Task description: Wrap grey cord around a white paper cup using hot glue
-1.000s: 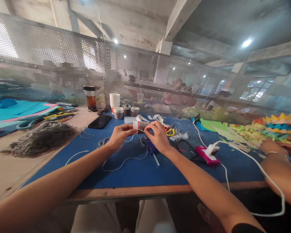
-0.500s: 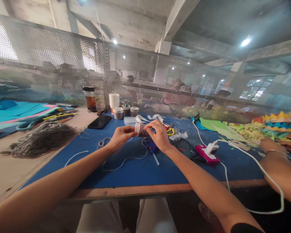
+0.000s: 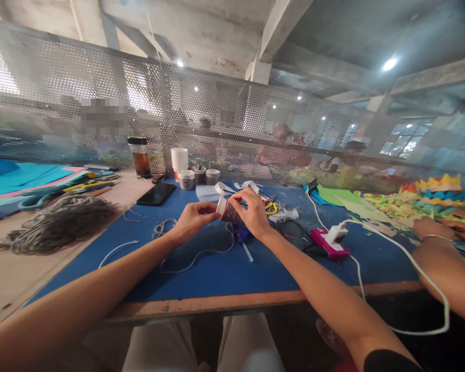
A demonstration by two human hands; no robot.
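Between my hands a small paper cup (image 3: 230,212) lies tipped on its side, its white rim to the left and its wall dark, seemingly wrapped in grey cord. My left hand (image 3: 194,221) pinches the rim with thumb and fingers. Bent over the wall from the other side, my right hand (image 3: 251,211) grips the cup; whether cord is also between its fingertips, I cannot tell. Below them a blue glue gun (image 3: 242,232) with a clear stick lies on the blue mat (image 3: 217,281). Loose grey cord (image 3: 201,253) curves across the mat beside it.
A cord bundle (image 3: 62,222) lies left, near a phone (image 3: 155,194). Behind stand stacked cups (image 3: 179,159), several small cups and a drink jar (image 3: 141,159). Yellow-handled scissors (image 3: 271,208) and a pink power strip (image 3: 329,245) with cables lie right. A co-worker's hands (image 3: 430,227) work far right.
The cup has tilted in my hands and more of its dark wall shows. My right fingers have shifted along it. The whole view has moved slightly.
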